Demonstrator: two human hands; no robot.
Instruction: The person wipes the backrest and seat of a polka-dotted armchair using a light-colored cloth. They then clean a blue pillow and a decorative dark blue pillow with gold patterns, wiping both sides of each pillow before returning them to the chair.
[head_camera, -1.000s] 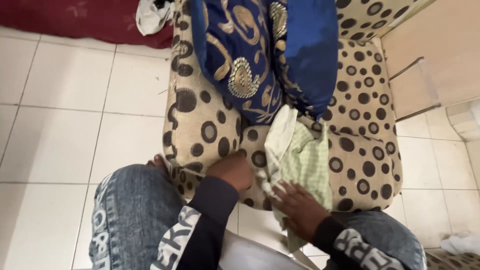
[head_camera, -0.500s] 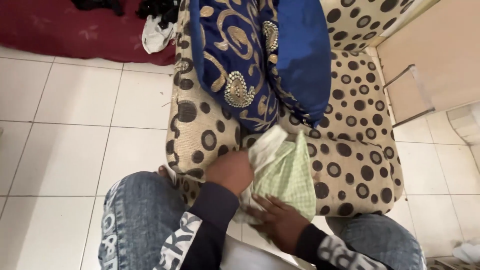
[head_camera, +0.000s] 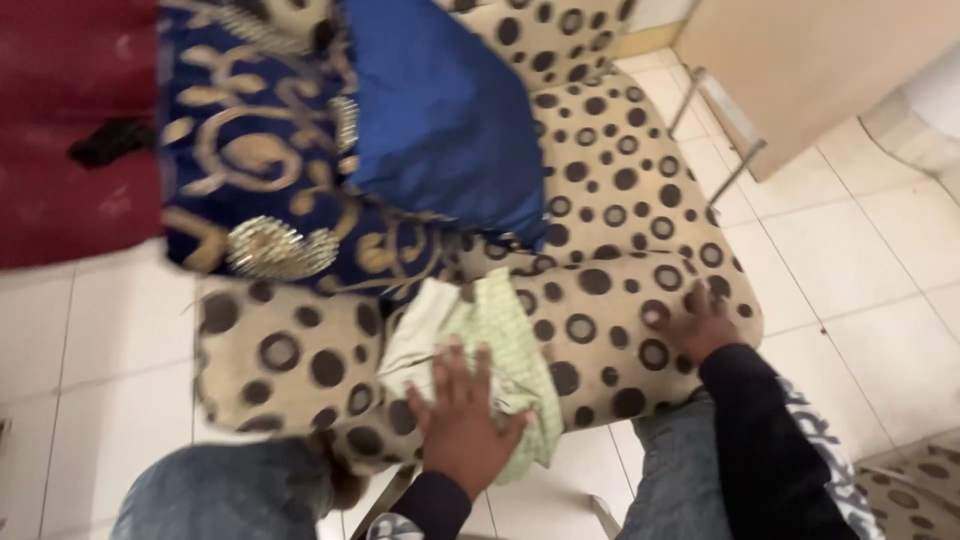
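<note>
A light green checked cloth (head_camera: 490, 340) lies crumpled on the front of a beige seat cushion with dark ringed spots (head_camera: 610, 240). My left hand (head_camera: 460, 412) lies flat on the cloth with its fingers spread. My right hand (head_camera: 700, 322) rests on the cushion's front right corner, apart from the cloth, and holds nothing. Both arms wear dark sleeves with white print. My knees in blue jeans (head_camera: 215, 495) flank the seat's front edge.
A blue pillow with gold embroidery (head_camera: 270, 200) and a plain blue pillow (head_camera: 440, 120) lean at the back of the seat. A red rug (head_camera: 70, 120) lies to the left on white floor tiles (head_camera: 860, 260). A beige panel with a metal leg (head_camera: 800, 70) stands at right.
My right hand left the cloth and went to the cushion's right corner. My left hand moved onto the cloth. The view swung left and blurred.
</note>
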